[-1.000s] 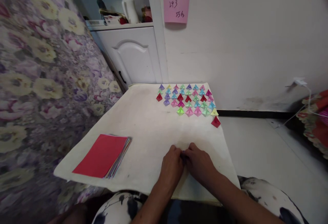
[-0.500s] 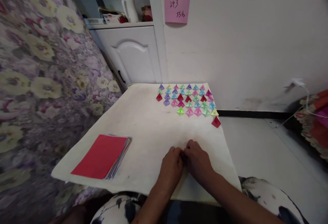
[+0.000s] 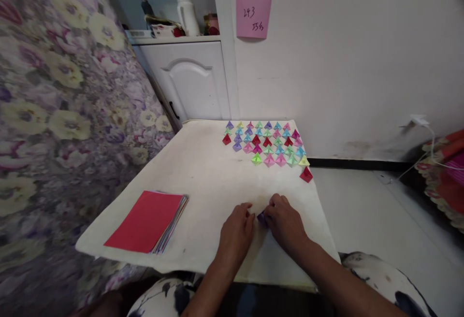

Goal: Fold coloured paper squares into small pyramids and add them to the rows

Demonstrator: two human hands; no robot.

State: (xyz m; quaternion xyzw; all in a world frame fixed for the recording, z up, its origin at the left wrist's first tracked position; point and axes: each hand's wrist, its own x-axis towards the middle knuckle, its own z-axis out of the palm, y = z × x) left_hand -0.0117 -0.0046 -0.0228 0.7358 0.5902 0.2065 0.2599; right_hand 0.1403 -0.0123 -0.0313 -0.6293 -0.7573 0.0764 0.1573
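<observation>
Both my hands rest together on the near part of a cream table top [image 3: 203,172]. My left hand [image 3: 236,232] and my right hand [image 3: 286,223] have their fingers curled round a small purple folded paper piece [image 3: 261,219], which shows only as a sliver between them. Several small folded paper shapes [image 3: 266,144] in red, pink, green, blue and purple lie in rows at the table's far right. A single red folded shape [image 3: 306,174] sits apart near the right edge.
A stack of coloured paper sheets [image 3: 148,221], red on top, lies at the table's near left. A floral cloth [image 3: 61,114] rises on the left. Behind are a white cabinet [image 3: 188,80], a pink note [image 3: 253,12] on the wall, and a cable [image 3: 420,162] at the right.
My hands have drawn slightly apart, so a bit of the purple paper shows between them. The view has shifted a little.
</observation>
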